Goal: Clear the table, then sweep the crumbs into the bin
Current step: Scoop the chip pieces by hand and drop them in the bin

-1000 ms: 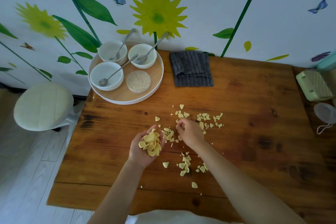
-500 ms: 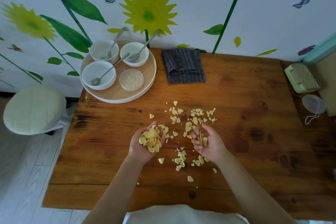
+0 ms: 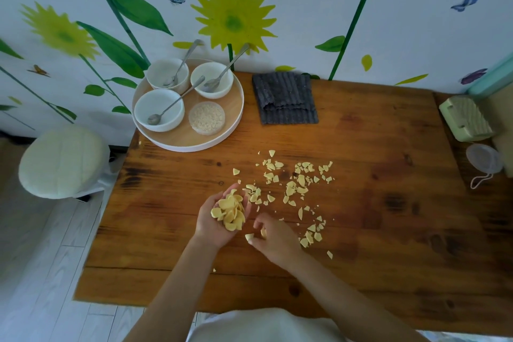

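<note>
Nearest to me, my right hand [image 3: 273,239] rests low on the wooden table [image 3: 374,203], fingers curled and pinching a pale yellow crumb [image 3: 249,236] at the fingertips. Just to its left, my left hand [image 3: 222,216] is cupped palm-up, fingers bent around a pile of gathered chips [image 3: 229,212]. Beyond both hands, the loose crumbs [image 3: 298,183] lie scattered across the middle of the table. Farther back I see a folded dark cloth [image 3: 284,98] against the wall, and to its left a round tray [image 3: 230,130] carrying three white bowls [image 3: 159,108] with spoons and a small dish of grains [image 3: 206,117].
</note>
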{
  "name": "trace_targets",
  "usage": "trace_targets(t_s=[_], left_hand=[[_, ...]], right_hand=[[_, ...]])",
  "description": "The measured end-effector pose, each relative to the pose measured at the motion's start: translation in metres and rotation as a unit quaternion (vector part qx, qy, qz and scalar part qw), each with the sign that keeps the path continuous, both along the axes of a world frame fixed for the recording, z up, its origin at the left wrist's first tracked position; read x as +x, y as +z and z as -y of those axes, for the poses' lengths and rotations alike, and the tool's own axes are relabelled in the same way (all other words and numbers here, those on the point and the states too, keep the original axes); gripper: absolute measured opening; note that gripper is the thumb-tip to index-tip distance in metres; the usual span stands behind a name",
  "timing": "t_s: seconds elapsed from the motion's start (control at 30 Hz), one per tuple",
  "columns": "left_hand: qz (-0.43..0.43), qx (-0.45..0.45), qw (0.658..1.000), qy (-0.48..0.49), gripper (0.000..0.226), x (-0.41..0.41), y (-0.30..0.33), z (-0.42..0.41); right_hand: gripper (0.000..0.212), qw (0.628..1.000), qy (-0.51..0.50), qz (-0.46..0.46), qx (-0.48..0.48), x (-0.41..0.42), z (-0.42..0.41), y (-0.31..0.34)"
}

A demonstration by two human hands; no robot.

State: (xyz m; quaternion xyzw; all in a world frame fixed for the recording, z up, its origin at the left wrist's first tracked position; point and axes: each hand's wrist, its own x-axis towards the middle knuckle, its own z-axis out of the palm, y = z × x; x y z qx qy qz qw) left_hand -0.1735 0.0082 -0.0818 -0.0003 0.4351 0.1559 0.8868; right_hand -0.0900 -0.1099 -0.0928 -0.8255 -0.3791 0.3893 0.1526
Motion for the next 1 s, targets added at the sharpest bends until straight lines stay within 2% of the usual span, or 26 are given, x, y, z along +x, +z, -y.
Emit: trace_targets(t_s=[0.1,0.23,0.47,0.7,0.83,1.0], left_hand=[[0.003,0.001,1.0,0.01,0.033,-0.006,-0.001,0.002],[-0.001,0.003,1.0,0.017,0.033,-0.01,-0.002,0.004],[-0.008,0.006,1.0,0.013,0.035,-0.011,-0.002,0.004],[-0.011,0.006,1.0,0.024,0.035,-0.012,0.0,0.004],[-0.016,0.003,1.0,0.023,0.035,-0.011,0.002,0.006],[-0.011,0.003,1.0,0.016,0.033,-0.009,0.002,0.009]], right_hand=[[0.026,0.997,0.042,0.063,-0.031,-0.004,-0.001,-0.002],[0.016,0.993,0.062,0.094,-0.02,-0.008,-0.002,-0.006],[0.03,0.992,0.074,0.099,-0.004,-0.014,-0.004,-0.009],[0.027,0.991,0.077,0.111,-0.017,-0.017,-0.009,-0.009],[0.03,0.994,0.068,0.087,-0.013,-0.013,-0.005,-0.007],[0.029,0.986,0.136,0.097,-0.02,-0.015,-0.005,-0.008]])
